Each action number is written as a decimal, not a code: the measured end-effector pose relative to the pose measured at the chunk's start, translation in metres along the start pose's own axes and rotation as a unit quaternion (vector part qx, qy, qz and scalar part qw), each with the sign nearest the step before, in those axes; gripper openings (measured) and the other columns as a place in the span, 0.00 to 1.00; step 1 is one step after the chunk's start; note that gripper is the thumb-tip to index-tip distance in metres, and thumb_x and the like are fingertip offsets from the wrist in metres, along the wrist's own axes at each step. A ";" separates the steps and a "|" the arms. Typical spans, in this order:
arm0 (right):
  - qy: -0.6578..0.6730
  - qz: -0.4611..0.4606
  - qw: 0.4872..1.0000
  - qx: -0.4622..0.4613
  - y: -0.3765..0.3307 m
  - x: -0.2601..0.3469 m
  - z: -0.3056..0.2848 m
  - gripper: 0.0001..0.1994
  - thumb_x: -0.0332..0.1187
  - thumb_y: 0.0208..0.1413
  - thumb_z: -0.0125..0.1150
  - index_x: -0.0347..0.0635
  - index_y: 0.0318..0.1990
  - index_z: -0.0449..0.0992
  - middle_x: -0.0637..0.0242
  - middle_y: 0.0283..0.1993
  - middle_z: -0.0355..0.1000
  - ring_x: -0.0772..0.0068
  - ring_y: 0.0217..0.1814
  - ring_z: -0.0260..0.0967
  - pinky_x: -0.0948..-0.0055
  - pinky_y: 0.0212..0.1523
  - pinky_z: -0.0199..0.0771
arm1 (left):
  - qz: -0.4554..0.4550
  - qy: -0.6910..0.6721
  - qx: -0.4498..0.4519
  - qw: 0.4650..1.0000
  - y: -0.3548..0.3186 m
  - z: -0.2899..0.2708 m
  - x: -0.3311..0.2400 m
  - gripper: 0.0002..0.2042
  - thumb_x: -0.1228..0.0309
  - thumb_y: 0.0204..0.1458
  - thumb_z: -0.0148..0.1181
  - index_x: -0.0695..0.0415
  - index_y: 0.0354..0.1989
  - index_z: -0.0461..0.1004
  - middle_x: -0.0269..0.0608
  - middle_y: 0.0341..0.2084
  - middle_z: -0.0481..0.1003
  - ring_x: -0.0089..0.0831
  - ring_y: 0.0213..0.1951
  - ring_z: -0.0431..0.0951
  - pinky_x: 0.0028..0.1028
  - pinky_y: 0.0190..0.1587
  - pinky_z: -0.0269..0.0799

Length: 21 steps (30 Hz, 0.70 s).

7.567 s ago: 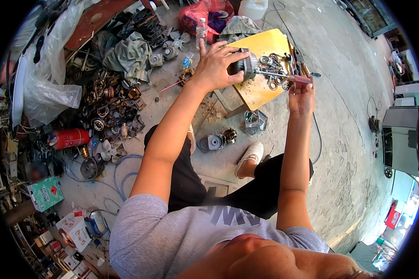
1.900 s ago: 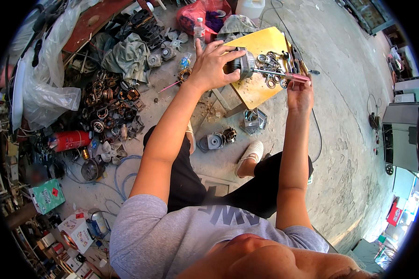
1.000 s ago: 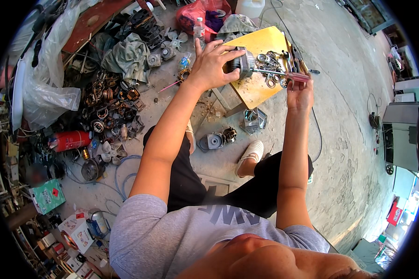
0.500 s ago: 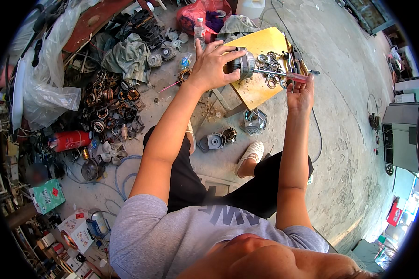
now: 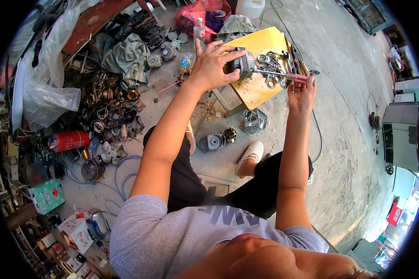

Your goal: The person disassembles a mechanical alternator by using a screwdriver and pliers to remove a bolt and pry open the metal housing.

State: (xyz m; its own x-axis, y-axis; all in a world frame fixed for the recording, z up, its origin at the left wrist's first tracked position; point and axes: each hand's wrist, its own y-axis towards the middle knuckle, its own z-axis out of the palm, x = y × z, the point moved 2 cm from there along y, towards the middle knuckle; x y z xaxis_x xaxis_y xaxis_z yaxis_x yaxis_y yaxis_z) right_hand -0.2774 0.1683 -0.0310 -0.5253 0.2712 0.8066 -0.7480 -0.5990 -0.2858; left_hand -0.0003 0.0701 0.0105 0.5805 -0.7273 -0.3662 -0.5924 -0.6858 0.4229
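Note:
My left hand [image 5: 214, 67] grips a small grey electric motor [image 5: 246, 64] on its side, thumb and fingers spread around the housing, over the yellow tabletop [image 5: 260, 41]. My right hand [image 5: 301, 93] is closed on the red handle of a screwdriver [image 5: 297, 77]. Its long shaft runs left to the motor's end face, where the tip is too small to make out. Behind the shaft lie several metal rings and bearings [image 5: 271, 83] on the table. More tools [image 5: 297, 58] line the table's right edge.
Beneath the table stands a metal frame [image 5: 254, 122], with an opened motor [image 5: 213, 141] on the floor nearby. Heaps of motor parts [image 5: 108, 95], a red cylinder [image 5: 70, 140] and a blue hose [image 5: 121, 174] spread to the left. A plastic bottle [image 5: 199, 29] stands behind the table.
My right hand has turned slightly on the screwdriver's handle, its fingers shifting a little. The left hand and the motor stay where they were.

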 end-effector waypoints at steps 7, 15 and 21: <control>0.063 0.010 0.996 0.062 0.003 -0.001 -0.001 0.14 0.43 0.70 0.47 0.54 0.59 0.66 0.69 0.49 0.71 0.72 0.48 0.70 0.64 0.46 0.71 | 0.000 -0.007 -0.001 1.000 0.001 -0.001 -0.002 0.26 0.52 0.45 0.62 0.32 0.58 0.75 0.32 0.57 0.74 0.42 0.66 0.62 0.67 0.69 0.27; 0.028 -0.005 0.999 0.038 0.004 -0.002 -0.005 0.15 0.45 0.69 0.48 0.55 0.58 0.67 0.68 0.52 0.72 0.68 0.53 0.70 0.61 0.48 0.71 | -0.003 -0.003 0.004 1.000 0.001 -0.001 -0.001 0.26 0.52 0.45 0.61 0.32 0.58 0.75 0.32 0.57 0.73 0.42 0.66 0.62 0.67 0.68 0.27; 0.058 0.022 0.997 0.038 -0.008 0.000 0.007 0.16 0.44 0.69 0.48 0.55 0.60 0.67 0.69 0.50 0.72 0.72 0.50 0.70 0.65 0.48 0.69 | -0.005 -0.002 0.005 1.000 -0.001 0.000 0.002 0.26 0.52 0.45 0.61 0.32 0.58 0.75 0.32 0.57 0.73 0.42 0.66 0.62 0.67 0.68 0.27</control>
State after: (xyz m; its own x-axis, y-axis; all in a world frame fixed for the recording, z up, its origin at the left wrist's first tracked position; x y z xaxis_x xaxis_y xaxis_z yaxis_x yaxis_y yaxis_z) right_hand -0.2687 0.1680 -0.0247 -0.6039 0.3260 0.7273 -0.6926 -0.6662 -0.2764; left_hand 0.0013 0.0695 0.0094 0.5841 -0.7206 -0.3737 -0.5921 -0.6931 0.4111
